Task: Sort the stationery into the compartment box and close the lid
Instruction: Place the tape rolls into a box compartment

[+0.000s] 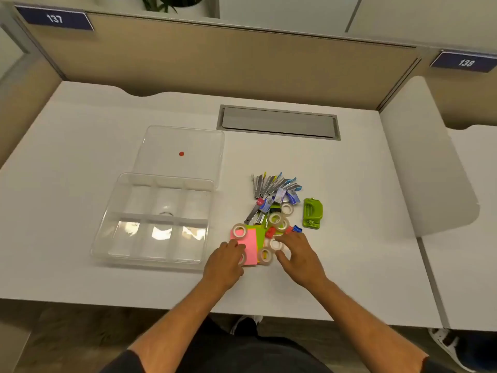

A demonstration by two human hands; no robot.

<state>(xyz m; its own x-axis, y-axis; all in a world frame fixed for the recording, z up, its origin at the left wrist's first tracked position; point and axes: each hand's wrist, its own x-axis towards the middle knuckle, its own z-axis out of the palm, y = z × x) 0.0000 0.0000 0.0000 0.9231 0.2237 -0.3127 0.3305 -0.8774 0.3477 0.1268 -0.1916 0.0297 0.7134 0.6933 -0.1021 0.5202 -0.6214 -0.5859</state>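
So the white desk [80, 135] takes up most of the view, with a grey cable hatch [278, 122] set into it near the back divider. On the left side the clear compartment box [153, 222] is sat open, and nothing can be seen in any of its sections yet. Its lid [183, 149], marked with a little red dot, is laid flat just behind it, overlapped a bit by the box's far rim.

To the right of the box the stationery pile [271, 211] is heaped up: a fan of metal clips at the far end, a green hole punch [312, 213] off on the right edge, pink and green sticky notes [251, 244] underneath, and several tape rolls scattered on top.

Both hands are parked at the near end of that pile. The left hand [226, 261] is laid over the pink notes with fingers curled down on a tape roll; whether it's actually gripped can't be told. The right hand [297, 257] is spread fairly wide, fingertips touching a tape roll [275, 244].

Key bit: one more tape roll [265, 255] is lying flat right between the two hands, and the box is off to the left, so the left hand is the closer one for the carry. Sorting looks barely started.
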